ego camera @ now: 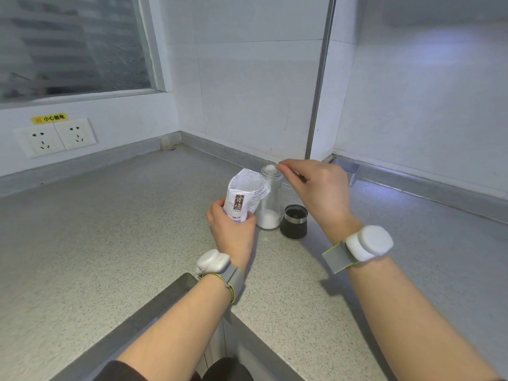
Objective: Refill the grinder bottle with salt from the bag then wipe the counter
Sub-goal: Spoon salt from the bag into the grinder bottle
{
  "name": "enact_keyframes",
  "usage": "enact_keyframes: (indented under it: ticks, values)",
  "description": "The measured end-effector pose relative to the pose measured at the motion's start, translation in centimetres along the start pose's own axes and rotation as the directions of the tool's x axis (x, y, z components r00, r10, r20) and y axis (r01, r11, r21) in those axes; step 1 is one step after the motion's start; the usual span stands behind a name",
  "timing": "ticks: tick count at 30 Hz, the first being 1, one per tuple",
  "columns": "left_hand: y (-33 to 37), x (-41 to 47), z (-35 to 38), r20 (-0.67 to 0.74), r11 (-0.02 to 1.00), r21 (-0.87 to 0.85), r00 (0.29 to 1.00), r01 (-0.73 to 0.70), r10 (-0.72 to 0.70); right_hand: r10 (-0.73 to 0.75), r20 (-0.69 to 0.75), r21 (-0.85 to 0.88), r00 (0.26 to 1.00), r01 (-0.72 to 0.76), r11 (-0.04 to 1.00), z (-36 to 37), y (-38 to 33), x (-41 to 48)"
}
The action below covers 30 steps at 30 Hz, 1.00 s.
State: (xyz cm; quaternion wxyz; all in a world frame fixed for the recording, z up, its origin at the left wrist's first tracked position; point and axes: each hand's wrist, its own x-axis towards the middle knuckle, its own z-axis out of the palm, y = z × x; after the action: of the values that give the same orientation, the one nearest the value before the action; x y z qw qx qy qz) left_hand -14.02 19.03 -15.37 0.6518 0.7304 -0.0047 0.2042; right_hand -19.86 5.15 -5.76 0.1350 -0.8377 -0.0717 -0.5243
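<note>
1. Clear glass grinder bottle (270,200) stood upright at frame centre, little salt inside, mouth up.
2. Left hand (232,228) gripped white paper salt bag (244,195), touching bottle's left.
3. Right hand (316,188), pinched narrow over the mouth, contents unclear; nearer hand.
4. Black grinder cap (294,221) stood just right of bottle.

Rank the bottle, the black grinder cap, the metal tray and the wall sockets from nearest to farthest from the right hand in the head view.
From the right hand:
1. Bottle, at its fingertips, just to their left.
2. Grinder cap, on the counter below the hand.
3. Metal tray, to its right by the wall.
4. Wall sockets, far left under the window.
</note>
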Motion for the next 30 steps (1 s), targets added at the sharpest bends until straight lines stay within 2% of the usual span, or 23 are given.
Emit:
enact_keyframes:
  ticks: [4,7,10,14,17,20,23,27,30]
  values:
    - [0.2,-0.1,0.0,-0.007,1.000,-0.004,1.000,0.010,-0.010,-0.046,-0.042,-0.004,0.998,0.046,0.999,-0.1,0.1,0.0]
    - [0.3,-0.2,-0.1,-0.009,1.000,-0.016,1.000,0.010,-0.010,0.042,-0.154,0.065,0.987,-0.032,0.997,0.0,-0.2,0.0]
    - [0.4,-0.2,-0.2,-0.011,1.000,-0.001,1.000,-0.015,0.015,0.113,-0.169,0.181,0.979,-0.082,0.980,0.0,-0.6,0.0]
    - [0.3,-0.2,-0.1,-0.008,0.998,0.004,0.998,-0.057,0.057,0.097,-0.041,0.219,0.994,-0.086,0.972,0.3,-1.2,-0.3]
    - [0.4,-0.2,-0.2,0.003,0.994,0.003,0.994,-0.105,0.105,0.007,0.098,0.048,0.995,-0.012,0.999,0.9,-1.5,-0.8]
    - [0.6,-0.4,-0.3,0.017,0.976,-0.013,0.975,-0.219,0.219,-0.001,0.351,-0.126,0.936,0.048,0.991,1.6,-1.5,-1.0]
    - [0.7,-0.5,-0.3,0.016,0.948,-0.015,0.948,-0.318,0.318,0.026,0.526,-0.120,0.850,0.044,0.992,2.0,-1.7,-1.0]
    - [0.7,-0.6,-0.2,0.020,0.934,-0.020,0.934,-0.355,0.356,0.116,0.633,0.033,0.766,-0.176,0.984,1.9,-2.1,-0.7]
    - [0.7,-0.5,-0.2,0.021,0.941,-0.022,0.941,-0.338,0.338,0.204,0.640,0.168,0.741,-0.394,0.904,1.8,-2.2,-0.5]
